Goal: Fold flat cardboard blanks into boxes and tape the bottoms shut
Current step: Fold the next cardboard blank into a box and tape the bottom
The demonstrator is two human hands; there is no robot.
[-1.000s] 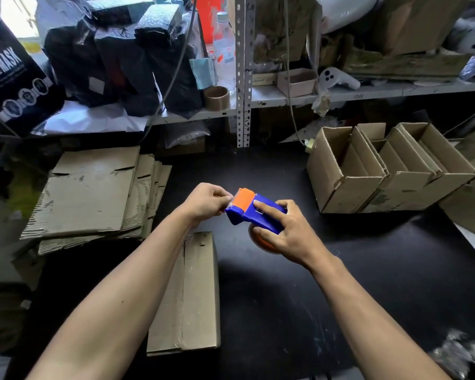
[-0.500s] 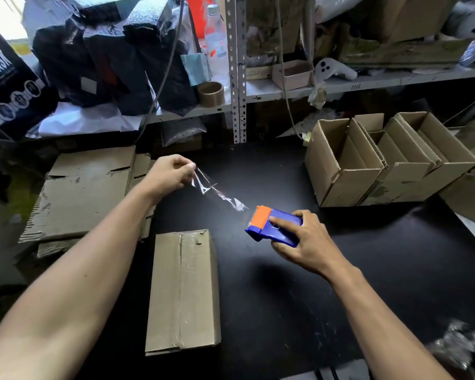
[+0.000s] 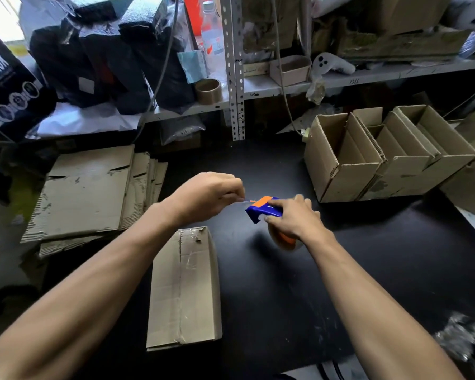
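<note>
A folded cardboard box (image 3: 185, 292) lies bottom up on the black table (image 3: 368, 283), with clear tape along its centre seam. Just beyond it my right hand (image 3: 292, 219) grips a blue and orange tape dispenser (image 3: 261, 209) above the table. My left hand (image 3: 207, 196) is right beside the dispenser's orange front, its fingers curled and pinching at the tape end there; the tape itself is barely visible. A stack of flat cardboard blanks (image 3: 91, 193) lies at the left of the table.
Several open assembled boxes (image 3: 373, 157) stand in a row at the back right. A metal shelf (image 3: 285, 83) behind holds black bags, a bottle, a tape core and a small carton. Crumpled plastic (image 3: 461, 335) lies at the near right.
My left hand, which had pulled a crumpled strip of tape out to the left half a second ago, is back at the dispenser's front. The loose strip is no longer in view.
</note>
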